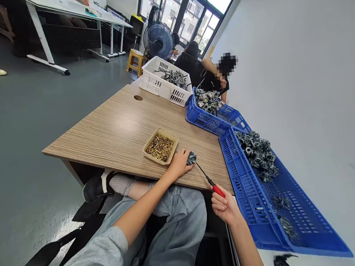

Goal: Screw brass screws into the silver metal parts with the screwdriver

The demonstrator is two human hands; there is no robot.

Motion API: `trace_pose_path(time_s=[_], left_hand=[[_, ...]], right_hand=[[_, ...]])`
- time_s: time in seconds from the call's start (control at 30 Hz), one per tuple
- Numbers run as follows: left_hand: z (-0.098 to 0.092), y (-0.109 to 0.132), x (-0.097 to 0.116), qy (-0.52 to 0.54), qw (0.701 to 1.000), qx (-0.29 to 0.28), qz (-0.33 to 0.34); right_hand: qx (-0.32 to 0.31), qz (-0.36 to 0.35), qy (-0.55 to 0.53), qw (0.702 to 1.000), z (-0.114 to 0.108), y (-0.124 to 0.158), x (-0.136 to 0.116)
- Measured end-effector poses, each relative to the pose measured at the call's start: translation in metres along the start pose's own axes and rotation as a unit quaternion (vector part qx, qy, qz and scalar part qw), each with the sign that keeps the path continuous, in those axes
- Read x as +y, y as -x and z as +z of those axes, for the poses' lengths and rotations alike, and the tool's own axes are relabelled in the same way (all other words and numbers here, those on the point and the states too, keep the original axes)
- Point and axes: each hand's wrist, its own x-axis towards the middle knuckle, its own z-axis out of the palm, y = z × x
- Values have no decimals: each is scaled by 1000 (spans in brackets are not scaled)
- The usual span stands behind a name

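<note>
My left hand (180, 164) is closed around a small grey metal fitting (191, 158), holding it on the wooden table (115, 125) near the front edge. In my right hand (224, 206) is a screwdriver (218, 190) with a red and black handle. Its thin shaft points up and left, and the tip meets or nearly meets the fitting; exact contact is too small to tell. Just beyond my left hand sits a shallow cream tray (145, 152) full of small brass-coloured screws (160, 147).
To the right, a long blue crate (240, 185) holds grey metal fittings. Behind it stand another blue crate (207, 124) with fittings and a white basket (164, 89) of parts. A person (212, 75) sits beyond the crates, near a floor fan (158, 40).
</note>
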Motion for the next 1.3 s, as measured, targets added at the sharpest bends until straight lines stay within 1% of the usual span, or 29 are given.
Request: trace_pose_path(time_s=[0.23,0.33,0.4,0.5,0.63,0.73,0.9,1.07,1.23,1.3], left_hand=[[1,-1,-1,-12,1000,-8,-1],[1,-1,-1,-11,1000,-10,0],[1,-1,-1,-9,1000,-10,0],[1,0,-1,-3,1000,-6,5],[1,-1,-1,-3,1000,-5,10],[1,-1,-1,-9,1000,-4,9],[3,0,-2,-3,1000,0,8],[4,0,-3,-5,1000,-1,7],[4,-1,-3,-7,1000,-3,5],[4,-1,-3,-7,1000,-5,5]], right_hand=[[53,-43,65,996,0,-4,1],[77,-67,99,990,3,-3,1],[105,-96,151,978,7,-1,1],[142,-135,242,950,14,0,0],[154,-152,313,925,21,2,-5],[167,-154,345,911,24,3,-10],[150,-138,361,910,27,5,-15],[175,-168,390,888,24,4,-21],[169,-162,396,888,23,2,-31],[169,-165,407,883,25,3,-33]])
